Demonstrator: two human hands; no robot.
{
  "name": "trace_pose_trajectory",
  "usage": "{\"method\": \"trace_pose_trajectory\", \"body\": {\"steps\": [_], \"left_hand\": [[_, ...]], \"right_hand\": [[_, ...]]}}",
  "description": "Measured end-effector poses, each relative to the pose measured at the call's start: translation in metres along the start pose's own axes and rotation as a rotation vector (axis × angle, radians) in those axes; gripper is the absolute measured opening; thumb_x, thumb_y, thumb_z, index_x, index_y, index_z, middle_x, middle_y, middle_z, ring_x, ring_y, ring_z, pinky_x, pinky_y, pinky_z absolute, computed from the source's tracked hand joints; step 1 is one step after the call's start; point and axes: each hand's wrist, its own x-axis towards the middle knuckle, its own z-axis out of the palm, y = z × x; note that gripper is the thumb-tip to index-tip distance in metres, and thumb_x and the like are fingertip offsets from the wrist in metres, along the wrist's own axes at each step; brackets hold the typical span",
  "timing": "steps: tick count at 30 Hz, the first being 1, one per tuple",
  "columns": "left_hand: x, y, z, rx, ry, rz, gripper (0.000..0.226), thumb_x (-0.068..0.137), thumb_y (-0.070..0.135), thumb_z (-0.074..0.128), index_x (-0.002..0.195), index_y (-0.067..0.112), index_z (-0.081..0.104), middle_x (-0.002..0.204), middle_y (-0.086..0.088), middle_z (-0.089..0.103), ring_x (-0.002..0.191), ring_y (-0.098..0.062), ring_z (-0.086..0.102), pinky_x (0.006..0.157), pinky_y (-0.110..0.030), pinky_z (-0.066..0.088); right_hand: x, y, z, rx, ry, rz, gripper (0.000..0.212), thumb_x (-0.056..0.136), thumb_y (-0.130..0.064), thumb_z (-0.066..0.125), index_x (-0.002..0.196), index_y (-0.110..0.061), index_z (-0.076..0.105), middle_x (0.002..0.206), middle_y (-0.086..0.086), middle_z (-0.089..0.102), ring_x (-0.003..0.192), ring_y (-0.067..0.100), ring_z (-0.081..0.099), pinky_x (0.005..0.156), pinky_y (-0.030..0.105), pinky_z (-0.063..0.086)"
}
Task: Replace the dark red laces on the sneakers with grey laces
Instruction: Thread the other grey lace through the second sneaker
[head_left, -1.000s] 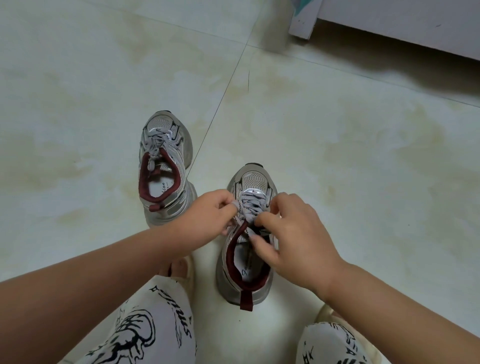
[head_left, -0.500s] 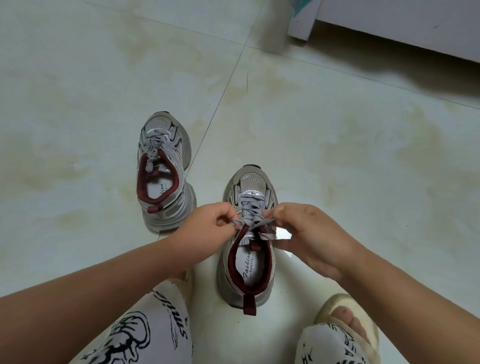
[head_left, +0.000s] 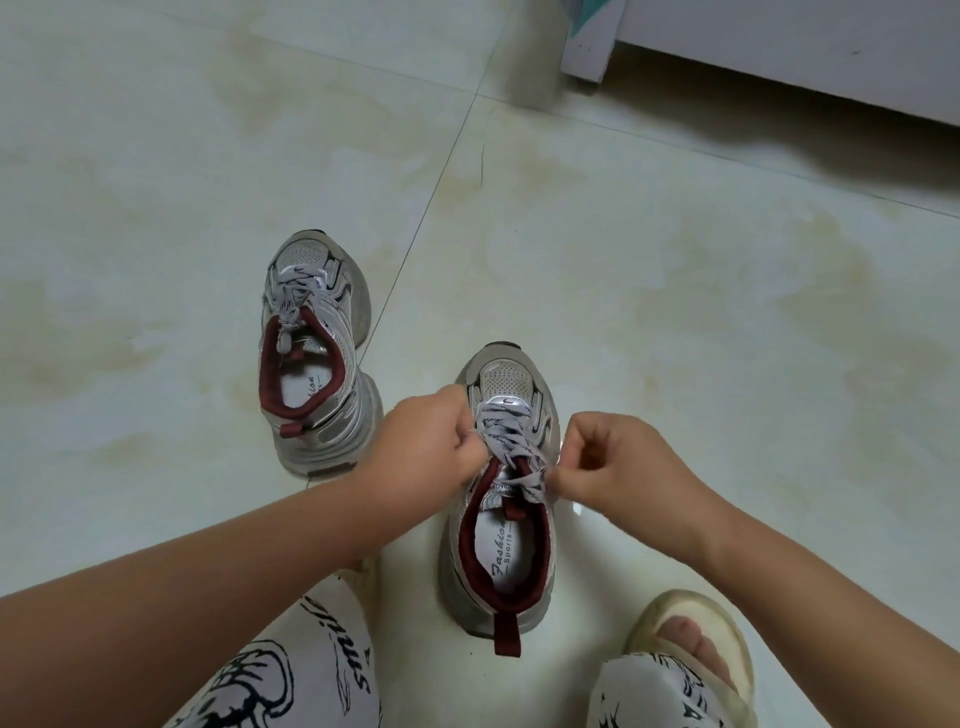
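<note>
Two grey sneakers with dark red collars stand on the floor, toes pointing away. The left sneaker (head_left: 314, 353) carries a knotted grey lace. The right sneaker (head_left: 501, 519) is laced with a grey patterned lace (head_left: 506, 436). My left hand (head_left: 426, 441) pinches one lace end at the shoe's left side. My right hand (head_left: 618, 467) pinches the other end at the right side, and that end runs taut across the tongue. No dark red lace is visible.
Pale tiled floor (head_left: 675, 260) all around. A white furniture base (head_left: 779, 57) runs along the top right. My knees in printed white trousers (head_left: 291, 675) and a cream slipper (head_left: 696, 654) on my right foot sit at the bottom.
Both hands have moved apart sideways over the right sneaker, drawing the grey lace ends outward and taut. The left sneaker has not moved.
</note>
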Motion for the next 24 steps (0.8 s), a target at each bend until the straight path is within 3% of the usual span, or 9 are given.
{"method": "trace_pose_trajectory", "body": {"steps": [4, 6, 8, 10, 12, 14, 19, 22, 24], "left_hand": [[0.004, 0.015, 0.006, 0.184, 0.006, 0.079, 0.006, 0.088, 0.011, 0.042, 0.093, 0.008, 0.043, 0.064, -0.004, 0.051, 0.057, -0.017, 0.043, 0.053, -0.033, 0.033], [0.003, 0.016, 0.005, 0.133, -0.050, 0.084, 0.006, 0.089, 0.013, 0.043, 0.092, 0.011, 0.048, 0.062, 0.001, 0.050, 0.060, -0.017, 0.047, 0.058, -0.035, 0.042], [0.001, 0.012, -0.003, -0.012, -0.166, 0.020, 0.012, 0.089, 0.015, 0.049, 0.080, 0.015, 0.057, 0.069, 0.003, 0.053, 0.068, -0.016, 0.053, 0.073, -0.041, 0.053], [0.001, 0.009, -0.014, -0.260, -0.308, -0.102, 0.020, 0.088, 0.019, 0.057, 0.069, 0.022, 0.064, 0.080, 0.002, 0.060, 0.079, -0.012, 0.057, 0.082, -0.038, 0.055], [0.003, 0.003, -0.024, -0.412, -0.439, -0.174, 0.015, 0.082, 0.027, 0.061, 0.072, 0.023, 0.070, 0.087, 0.001, 0.066, 0.085, -0.010, 0.059, 0.087, -0.031, 0.052], [0.007, -0.001, -0.030, -0.372, -0.519, -0.153, 0.008, 0.077, 0.020, 0.064, 0.079, 0.021, 0.071, 0.086, 0.001, 0.068, 0.083, -0.010, 0.058, 0.087, -0.026, 0.047], [0.021, 0.002, -0.035, -0.237, -0.578, -0.087, 0.026, 0.078, -0.002, 0.068, 0.074, 0.024, 0.071, 0.069, 0.008, 0.067, 0.070, -0.002, 0.059, 0.080, -0.020, 0.047], [0.023, 0.005, -0.034, -0.209, -0.585, -0.048, 0.020, 0.073, 0.000, 0.074, 0.071, 0.021, 0.072, 0.072, 0.001, 0.069, 0.072, -0.007, 0.061, 0.085, -0.028, 0.049], [0.021, 0.006, -0.031, -0.202, -0.564, -0.032, 0.016, 0.073, 0.002, 0.075, 0.072, 0.018, 0.072, 0.070, -0.002, 0.068, 0.070, -0.009, 0.059, 0.078, -0.027, 0.050]], "right_hand": [[0.000, -0.002, 0.011, -0.300, 0.021, -0.074, 0.022, 0.082, -0.002, 0.047, 0.077, -0.023, 0.047, 0.074, -0.001, 0.058, 0.068, 0.018, 0.049, 0.063, 0.029, 0.040], [0.000, -0.005, 0.014, -0.319, 0.011, -0.067, 0.023, 0.084, -0.001, 0.038, 0.089, -0.021, 0.047, 0.077, 0.001, 0.056, 0.070, 0.021, 0.047, 0.063, 0.032, 0.038], [0.000, -0.006, 0.014, -0.336, -0.001, -0.058, 0.021, 0.086, -0.005, 0.036, 0.093, -0.020, 0.048, 0.070, -0.003, 0.049, 0.067, 0.020, 0.044, 0.061, 0.032, 0.035], [0.000, -0.006, 0.013, -0.300, 0.001, -0.039, 0.014, 0.088, -0.013, 0.040, 0.089, -0.021, 0.052, 0.063, -0.007, 0.046, 0.064, 0.016, 0.044, 0.059, 0.030, 0.034], [0.001, -0.006, 0.011, -0.225, 0.002, -0.008, 0.012, 0.090, -0.023, 0.046, 0.082, -0.020, 0.056, 0.059, -0.008, 0.046, 0.058, 0.010, 0.042, 0.057, 0.026, 0.034], [0.002, -0.006, 0.010, -0.161, -0.010, 0.015, 0.016, 0.089, -0.030, 0.053, 0.080, -0.019, 0.058, 0.061, -0.009, 0.049, 0.058, 0.008, 0.043, 0.060, 0.025, 0.036], [0.005, -0.002, 0.009, -0.041, -0.043, 0.053, 0.019, 0.088, -0.029, 0.059, 0.076, -0.014, 0.057, 0.071, -0.003, 0.056, 0.067, 0.012, 0.049, 0.070, 0.028, 0.042], [0.007, 0.000, 0.010, -0.050, -0.044, 0.057, 0.023, 0.087, -0.029, 0.060, 0.070, -0.018, 0.051, 0.066, -0.005, 0.050, 0.062, 0.010, 0.045, 0.063, 0.024, 0.037], [0.008, 0.000, 0.010, -0.082, -0.049, 0.060, 0.024, 0.087, -0.029, 0.061, 0.067, -0.020, 0.049, 0.064, -0.006, 0.049, 0.059, 0.008, 0.043, 0.058, 0.022, 0.034]]}}
